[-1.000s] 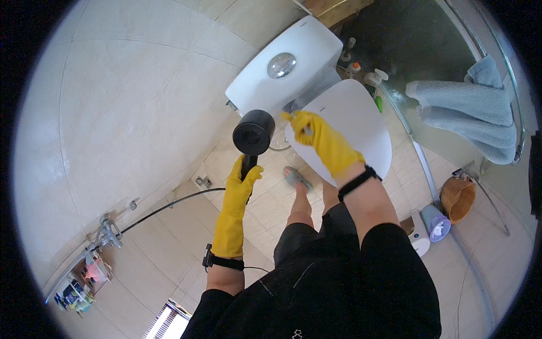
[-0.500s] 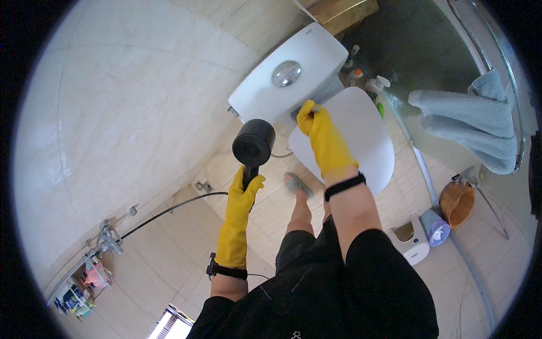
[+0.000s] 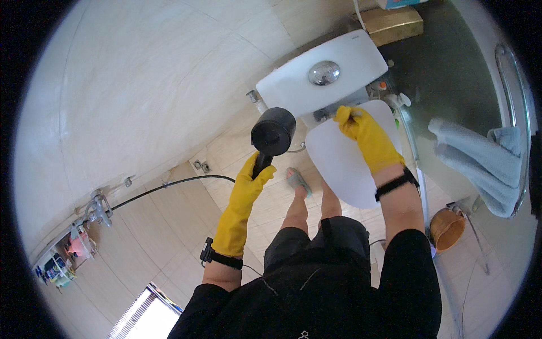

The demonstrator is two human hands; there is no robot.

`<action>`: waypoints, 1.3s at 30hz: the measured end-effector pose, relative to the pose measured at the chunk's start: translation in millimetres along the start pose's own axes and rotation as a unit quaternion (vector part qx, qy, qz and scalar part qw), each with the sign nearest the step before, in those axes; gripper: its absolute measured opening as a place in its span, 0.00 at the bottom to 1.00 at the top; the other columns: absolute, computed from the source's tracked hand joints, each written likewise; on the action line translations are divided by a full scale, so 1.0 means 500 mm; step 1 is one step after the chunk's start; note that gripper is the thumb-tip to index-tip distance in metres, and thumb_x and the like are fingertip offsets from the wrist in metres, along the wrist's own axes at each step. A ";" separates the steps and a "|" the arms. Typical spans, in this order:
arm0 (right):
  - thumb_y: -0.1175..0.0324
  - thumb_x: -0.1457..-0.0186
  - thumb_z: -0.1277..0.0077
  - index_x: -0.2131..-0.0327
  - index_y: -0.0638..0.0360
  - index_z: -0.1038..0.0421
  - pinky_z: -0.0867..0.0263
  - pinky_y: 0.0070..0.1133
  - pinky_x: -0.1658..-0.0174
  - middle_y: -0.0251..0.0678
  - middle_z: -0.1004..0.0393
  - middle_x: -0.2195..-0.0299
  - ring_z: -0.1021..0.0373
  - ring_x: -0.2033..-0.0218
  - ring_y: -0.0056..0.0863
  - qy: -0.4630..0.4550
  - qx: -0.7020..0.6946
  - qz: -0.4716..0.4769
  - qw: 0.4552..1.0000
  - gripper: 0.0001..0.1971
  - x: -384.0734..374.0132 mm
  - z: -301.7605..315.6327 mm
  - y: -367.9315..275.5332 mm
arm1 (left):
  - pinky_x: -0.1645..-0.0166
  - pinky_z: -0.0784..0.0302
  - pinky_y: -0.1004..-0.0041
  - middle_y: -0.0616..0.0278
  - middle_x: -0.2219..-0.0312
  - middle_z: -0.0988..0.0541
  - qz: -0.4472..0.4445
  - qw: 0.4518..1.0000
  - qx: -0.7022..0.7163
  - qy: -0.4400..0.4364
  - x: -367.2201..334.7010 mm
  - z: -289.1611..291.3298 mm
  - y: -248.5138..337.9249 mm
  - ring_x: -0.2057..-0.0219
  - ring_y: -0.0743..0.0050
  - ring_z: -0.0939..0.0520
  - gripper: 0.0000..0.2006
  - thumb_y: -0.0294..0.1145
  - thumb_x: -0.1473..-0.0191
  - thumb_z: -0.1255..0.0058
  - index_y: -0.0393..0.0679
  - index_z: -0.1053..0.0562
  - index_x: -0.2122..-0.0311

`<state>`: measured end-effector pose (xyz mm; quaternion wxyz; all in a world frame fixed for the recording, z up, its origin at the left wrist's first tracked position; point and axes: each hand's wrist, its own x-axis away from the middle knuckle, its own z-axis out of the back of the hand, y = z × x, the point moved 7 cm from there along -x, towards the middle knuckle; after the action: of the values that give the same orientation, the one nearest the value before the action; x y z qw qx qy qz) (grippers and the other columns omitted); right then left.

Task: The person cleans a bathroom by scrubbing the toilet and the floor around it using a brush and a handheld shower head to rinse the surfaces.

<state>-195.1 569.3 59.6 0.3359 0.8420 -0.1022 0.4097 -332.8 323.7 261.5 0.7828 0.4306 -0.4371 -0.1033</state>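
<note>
My left hand [image 3: 248,189], in a yellow rubber glove, is closed round the handle of a black dipper-shaped thing [image 3: 273,131] with a deep round head. It is held up in the air to the left of the toilet. My right hand [image 3: 367,135], also in a yellow glove, is over the back of the white toilet lid [image 3: 344,175], near the hinge end. Its fingers are curled in. A small greyish bit shows at them, too small to name. The lid is down. Behind it stands the white cistern [image 3: 293,82] with a round chrome button [image 3: 324,73].
A black hose [image 3: 169,183] runs from the wall tap [image 3: 99,209] and passes behind my left glove. Several bottles [image 3: 400,100] stand right of the toilet. A grey-blue towel [image 3: 477,161] hangs on a rail at the right. An orange-brown basket [image 3: 447,230] sits on the floor.
The view has shifted, so the toilet appears further right. Both hands stay near the same places by the toilet, the left on the black handle, the right curled over the lid.
</note>
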 end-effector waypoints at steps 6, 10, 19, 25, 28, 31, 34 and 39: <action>0.74 0.40 0.58 0.60 0.72 0.36 0.32 0.18 0.78 0.32 0.32 0.81 0.34 0.83 0.22 -0.024 0.046 -0.004 0.999 0.09 0.045 0.090 0.127 | 0.64 0.30 0.80 0.64 0.65 0.25 0.005 1.000 0.003 -0.014 -0.011 0.003 -0.008 0.69 0.81 0.25 0.26 0.32 0.48 0.41 0.36 0.34 0.45; 0.69 0.39 0.60 0.72 0.57 0.32 0.41 0.17 0.84 0.29 0.39 0.85 0.43 0.87 0.20 0.006 0.116 0.068 0.991 0.09 0.184 0.034 0.306 | 0.64 0.30 0.80 0.64 0.66 0.24 0.018 1.000 -0.001 -0.022 -0.017 -0.004 -0.001 0.69 0.81 0.25 0.25 0.31 0.47 0.42 0.36 0.34 0.45; 0.67 0.37 0.60 0.37 0.52 0.48 0.37 0.21 0.79 0.38 0.28 0.72 0.34 0.80 0.27 0.125 0.622 0.501 0.588 0.26 0.494 0.117 0.201 | 0.62 0.28 0.78 0.64 0.70 0.24 -0.031 0.994 0.045 -0.097 -0.049 -0.050 0.076 0.70 0.80 0.25 0.21 0.30 0.42 0.50 0.36 0.35 0.45; 0.68 0.39 0.58 0.38 0.52 0.46 0.33 0.24 0.69 0.46 0.26 0.60 0.29 0.70 0.36 0.194 0.806 0.532 0.171 0.25 0.436 -0.020 0.067 | 0.64 0.31 0.79 0.66 0.73 0.26 -0.087 0.985 0.026 -0.149 -0.131 -0.150 0.140 0.72 0.81 0.28 0.15 0.34 0.40 0.54 0.37 0.33 0.52; 0.67 0.39 0.58 0.38 0.50 0.46 0.33 0.25 0.65 0.47 0.27 0.58 0.29 0.66 0.37 0.205 0.824 0.514 0.121 0.25 0.405 -0.075 0.043 | 0.63 0.30 0.78 0.67 0.72 0.26 -0.121 0.975 0.037 -0.182 -0.159 -0.211 0.186 0.72 0.81 0.27 0.17 0.35 0.40 0.52 0.37 0.34 0.49; 0.67 0.39 0.59 0.38 0.48 0.45 0.33 0.26 0.62 0.48 0.28 0.57 0.30 0.62 0.37 0.200 0.838 0.492 0.123 0.25 0.361 -0.076 0.035 | 0.63 0.30 0.79 0.66 0.72 0.25 -0.120 0.979 0.040 -0.160 -0.161 -0.195 0.210 0.71 0.82 0.27 0.20 0.34 0.40 0.51 0.35 0.35 0.46; 0.66 0.40 0.59 0.38 0.46 0.45 0.33 0.26 0.58 0.49 0.29 0.55 0.30 0.58 0.38 0.199 0.862 0.412 0.217 0.25 0.339 -0.076 0.003 | 0.63 0.30 0.78 0.66 0.72 0.25 -0.119 0.986 0.005 -0.120 -0.147 -0.131 0.218 0.71 0.82 0.27 0.20 0.34 0.41 0.51 0.36 0.35 0.46; 0.68 0.41 0.59 0.38 0.46 0.44 0.32 0.27 0.56 0.47 0.27 0.57 0.29 0.57 0.38 0.184 0.864 0.435 0.177 0.26 0.334 -0.062 0.092 | 0.66 0.29 0.78 0.65 0.72 0.25 -0.095 0.987 -0.090 -0.095 -0.106 -0.124 0.165 0.72 0.81 0.26 0.21 0.32 0.42 0.50 0.36 0.35 0.45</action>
<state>-127.6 571.8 221.9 -0.8271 0.3187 0.0316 0.4619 -334.3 438.6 277.7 0.7601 0.3859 -0.4555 -0.2566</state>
